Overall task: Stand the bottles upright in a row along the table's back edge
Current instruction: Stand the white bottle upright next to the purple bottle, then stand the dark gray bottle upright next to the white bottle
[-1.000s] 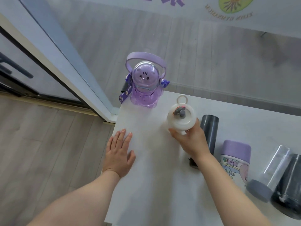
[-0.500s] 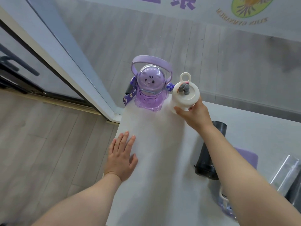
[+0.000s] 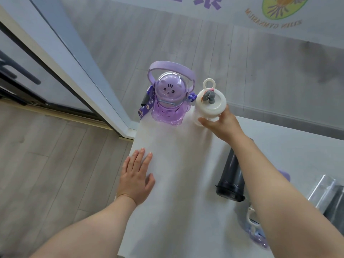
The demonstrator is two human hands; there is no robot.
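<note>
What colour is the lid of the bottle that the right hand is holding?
White, with a small grey spout; the head view shows the lid best.

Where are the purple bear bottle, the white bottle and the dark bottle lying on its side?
purple bear bottle (image 3: 170, 92), head view, on its clear domed lid.
white bottle (image 3: 211, 104), head view, on the flat top of its cap.
dark bottle (image 3: 231, 175), head view, on its side wall.

purple bear-face bottle (image 3: 168, 101) | white-lidded bottle (image 3: 209, 107) | dark grey bottle (image 3: 231, 175)
</note>
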